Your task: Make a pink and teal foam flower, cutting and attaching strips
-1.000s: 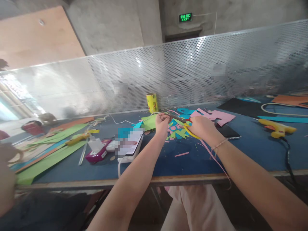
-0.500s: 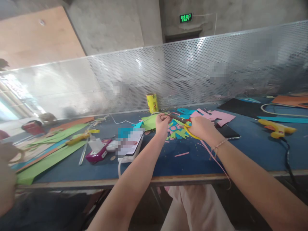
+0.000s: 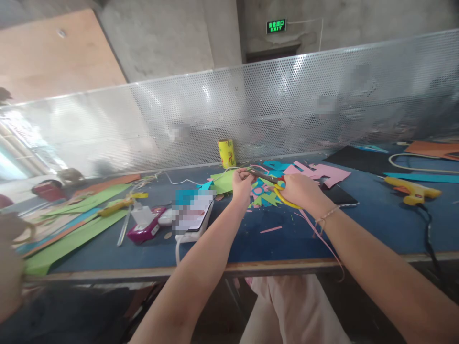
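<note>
My right hand (image 3: 303, 191) is closed around yellow-handled scissors (image 3: 278, 190), whose blades point left toward my left hand (image 3: 242, 184). My left hand is pinched shut on a small scrap at the blade tips; I cannot make out what it is. Both hands hover over a heap of cut paper pieces (image 3: 263, 197) in green, cyan and pink on the blue table (image 3: 272, 243). A thin pink strip (image 3: 319, 236) trails down from my right hand past the wrist.
A yellow roll (image 3: 226, 153) stands by the perforated metal screen (image 3: 251, 105). A yellow glue gun (image 3: 412, 190) lies right, with pink paper (image 3: 328, 173) and a black sheet (image 3: 358, 160) behind. A phone (image 3: 193, 215), purple device (image 3: 145, 230) and green strips (image 3: 75, 236) lie left. Another person's arm (image 3: 10, 267) at far left.
</note>
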Action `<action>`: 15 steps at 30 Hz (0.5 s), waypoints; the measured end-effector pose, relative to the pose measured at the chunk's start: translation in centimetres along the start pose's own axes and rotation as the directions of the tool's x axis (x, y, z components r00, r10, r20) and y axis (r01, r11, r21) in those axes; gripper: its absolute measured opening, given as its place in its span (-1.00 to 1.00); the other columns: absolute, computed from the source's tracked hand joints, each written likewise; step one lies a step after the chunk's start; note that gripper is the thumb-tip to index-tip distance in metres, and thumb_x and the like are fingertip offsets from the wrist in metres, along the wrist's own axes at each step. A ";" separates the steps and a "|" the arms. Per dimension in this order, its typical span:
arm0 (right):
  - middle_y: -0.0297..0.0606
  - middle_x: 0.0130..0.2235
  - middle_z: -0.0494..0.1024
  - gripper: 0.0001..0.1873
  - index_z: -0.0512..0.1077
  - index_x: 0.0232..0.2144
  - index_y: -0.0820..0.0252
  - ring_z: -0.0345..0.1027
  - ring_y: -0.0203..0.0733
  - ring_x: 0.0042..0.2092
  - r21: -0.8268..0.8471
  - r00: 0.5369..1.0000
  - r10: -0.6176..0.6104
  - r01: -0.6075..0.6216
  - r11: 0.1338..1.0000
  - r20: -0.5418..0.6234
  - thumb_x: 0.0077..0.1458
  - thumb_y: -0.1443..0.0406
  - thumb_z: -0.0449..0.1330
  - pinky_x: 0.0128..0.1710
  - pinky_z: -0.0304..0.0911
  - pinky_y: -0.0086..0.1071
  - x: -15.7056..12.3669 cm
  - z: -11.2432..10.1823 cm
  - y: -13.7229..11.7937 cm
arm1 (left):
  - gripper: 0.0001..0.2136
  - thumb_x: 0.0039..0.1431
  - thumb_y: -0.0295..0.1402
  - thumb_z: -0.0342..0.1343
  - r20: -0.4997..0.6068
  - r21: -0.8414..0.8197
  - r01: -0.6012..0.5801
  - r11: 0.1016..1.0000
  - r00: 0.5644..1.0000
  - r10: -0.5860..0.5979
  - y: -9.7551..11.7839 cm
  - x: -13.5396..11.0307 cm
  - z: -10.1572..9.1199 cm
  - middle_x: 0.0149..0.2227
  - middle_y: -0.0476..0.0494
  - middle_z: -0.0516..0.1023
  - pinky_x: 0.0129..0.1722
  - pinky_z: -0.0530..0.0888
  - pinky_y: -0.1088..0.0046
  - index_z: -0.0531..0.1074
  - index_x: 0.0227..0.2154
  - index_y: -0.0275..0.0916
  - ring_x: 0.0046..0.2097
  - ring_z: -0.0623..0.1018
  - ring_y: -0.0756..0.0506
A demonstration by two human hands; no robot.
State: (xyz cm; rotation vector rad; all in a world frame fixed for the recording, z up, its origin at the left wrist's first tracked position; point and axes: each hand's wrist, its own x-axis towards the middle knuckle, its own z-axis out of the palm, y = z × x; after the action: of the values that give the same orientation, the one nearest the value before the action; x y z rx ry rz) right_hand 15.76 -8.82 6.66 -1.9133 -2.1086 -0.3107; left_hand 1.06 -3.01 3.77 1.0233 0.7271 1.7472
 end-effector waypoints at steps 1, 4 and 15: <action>-0.01 -0.34 0.51 -0.44 0.43 -0.37 0.28 0.39 -0.05 -0.30 0.002 1.000 0.002 -0.002 1.000 -0.005 -0.03 -0.09 -0.05 -0.41 0.16 -0.35 0.0 0.0 0.0 | -0.72 -0.20 -0.60 0.09 0.004 -0.001 -0.005 1.000 1.000 0.005 0.0 0.0 0.0 -0.61 0.15 0.31 -0.34 0.39 0.47 0.16 -0.41 -0.23 -0.52 0.41 0.08; -0.02 -0.34 0.51 -0.44 0.44 -0.38 0.27 0.39 -0.05 -0.30 0.002 1.000 -0.003 0.003 1.000 -0.011 -0.03 -0.09 -0.06 -0.43 0.15 -0.36 0.0 0.1 0.0 | -0.72 -0.21 -0.59 0.09 0.013 0.013 -0.034 0.999 0.999 0.034 0.1 -0.1 0.0 -0.60 0.14 0.32 -0.33 0.40 0.46 0.17 -0.42 -0.22 -0.50 0.42 0.08; -0.02 -0.36 0.51 -0.40 0.46 -0.36 0.27 0.39 -0.03 -0.32 0.023 1.000 0.005 -0.005 1.000 -0.015 -0.06 -0.12 -0.05 -0.42 0.15 -0.33 0.3 0.5 0.2 | -0.73 -0.19 -0.60 0.08 0.028 -0.011 -0.025 1.000 0.999 0.025 -0.1 -0.1 0.0 -0.57 0.12 0.36 -0.28 0.41 0.42 0.15 -0.41 -0.23 -0.47 0.45 0.07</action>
State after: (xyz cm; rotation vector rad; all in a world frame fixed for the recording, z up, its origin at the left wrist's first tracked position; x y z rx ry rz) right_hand 15.94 -8.32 6.30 -1.8972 -2.0879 -0.2976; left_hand 1.09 -3.07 3.63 1.0512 0.6893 1.7530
